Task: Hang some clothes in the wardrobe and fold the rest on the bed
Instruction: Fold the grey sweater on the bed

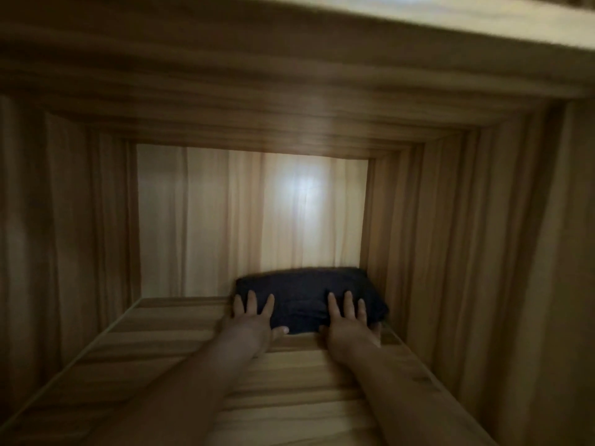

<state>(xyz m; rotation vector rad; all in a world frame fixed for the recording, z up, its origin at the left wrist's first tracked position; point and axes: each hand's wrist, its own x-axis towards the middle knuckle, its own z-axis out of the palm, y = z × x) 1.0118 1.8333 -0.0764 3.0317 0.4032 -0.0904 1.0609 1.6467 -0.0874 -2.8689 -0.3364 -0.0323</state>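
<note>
A dark folded garment (302, 294) lies at the back right of a wooden wardrobe shelf (180, 342), against the back panel. Both my arms reach into the compartment. My left hand (254, 317) rests flat on the garment's left end with fingers spread and the thumb at its front edge. My right hand (349, 320) lies flat on its right part, fingers spread, the thumb tucked at the front edge. Neither hand is closed around the cloth.
The compartment is a wooden box: side walls left (80, 220) and right (450, 236), a pale back panel (251, 220) with a light glare, and a wooden board overhead (289, 91). The shelf's left half is bare wood.
</note>
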